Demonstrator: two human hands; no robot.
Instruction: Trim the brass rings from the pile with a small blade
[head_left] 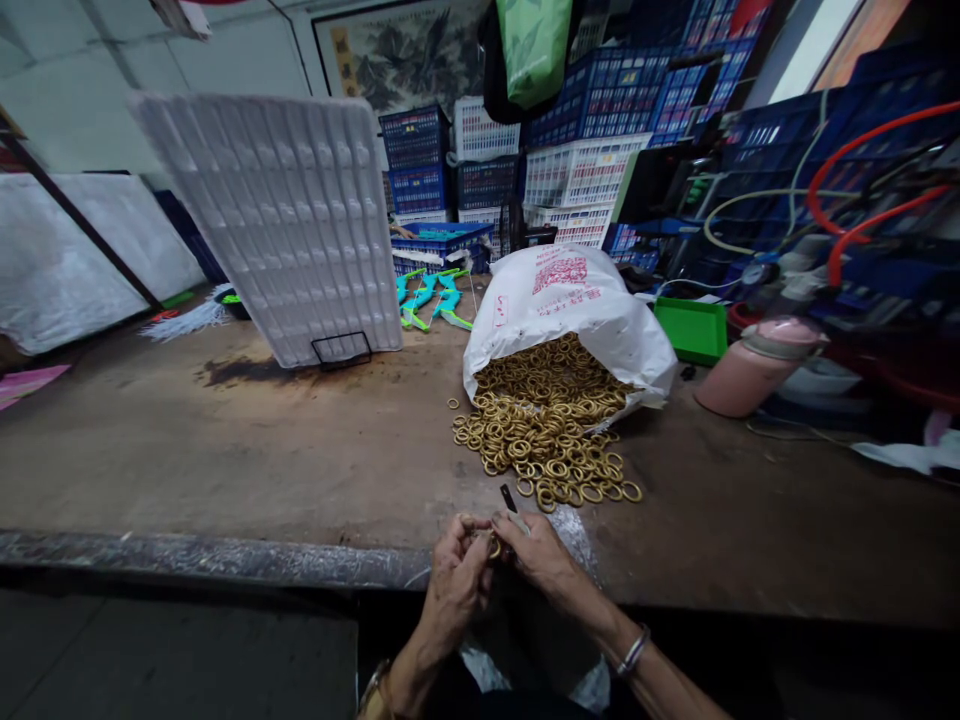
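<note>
A long brown workbench (225, 460), scuffed and stained, its near edge worn pale, runs across a cluttered room under a light wall (225, 50). At this near edge, right of the bench's middle, the left hand (456, 572) has its fingers pinched on a small gold ring (494, 547); the right hand (541, 560), close against it, grips a thin flat tool (509, 497) whose dark end points away over the wood. Just beyond the hands, a heap of gold rings (540, 450) spreads on the bench, spilling from the open mouth of a white sack (592, 310) with red print that lies on its side. To the right of the sack are a green tray (690, 335) and a tilted pink bottle (757, 365), with red hoses (851, 240) farther right. To the left, a pale ribbed panel (300, 220) leans upright in a black wire stand (341, 350) beside a dark stain, and blue-and-green plastic pieces (427, 300) lie between panel and sack. At the far side, blue and white crates (577, 175) are stacked high, and a framed landscape picture (405, 60) hangs on the wall.
</note>
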